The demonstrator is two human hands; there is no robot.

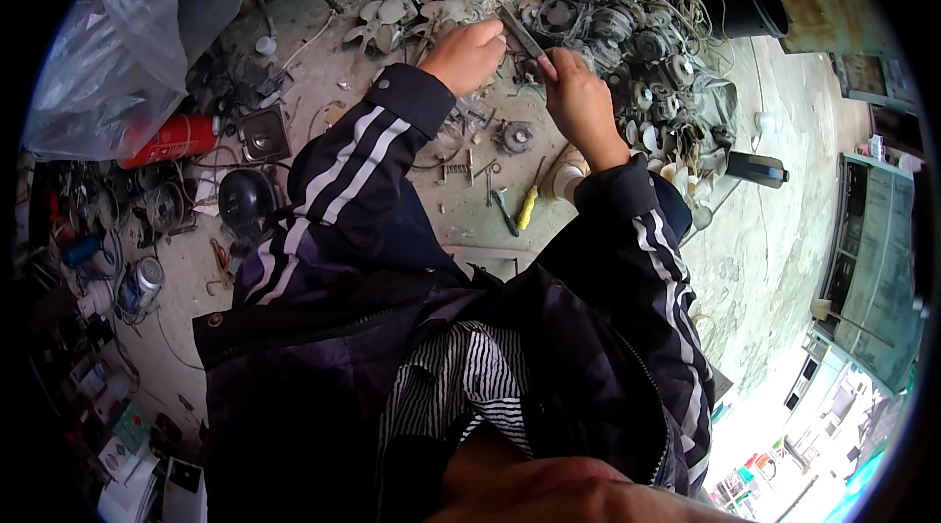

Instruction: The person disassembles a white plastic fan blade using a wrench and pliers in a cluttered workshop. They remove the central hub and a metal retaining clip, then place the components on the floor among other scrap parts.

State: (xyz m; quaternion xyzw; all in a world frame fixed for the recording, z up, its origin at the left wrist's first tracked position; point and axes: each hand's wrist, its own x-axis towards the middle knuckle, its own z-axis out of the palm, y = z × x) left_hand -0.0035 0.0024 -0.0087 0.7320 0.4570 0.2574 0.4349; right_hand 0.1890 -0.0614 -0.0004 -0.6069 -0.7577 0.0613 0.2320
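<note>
My right hand is closed round the near end of a flat, dark metal blade, which slants up and left toward my left hand. The left fingers are curled together close to the blade's far end; whatever they hold, if anything, is hidden. Just beyond the left hand lie pale plastic fan blades. Below the hands, a small round motor rests on the concrete floor. Nearer to me lie a screwdriver with a yellow handle, a pair of pliers and a small coil spring.
A large heap of old motors and wires spreads at the far right, beside a black bucket. At left are a clear plastic bag, a red cylinder and a dark round part. A greenish cabinet stands far right.
</note>
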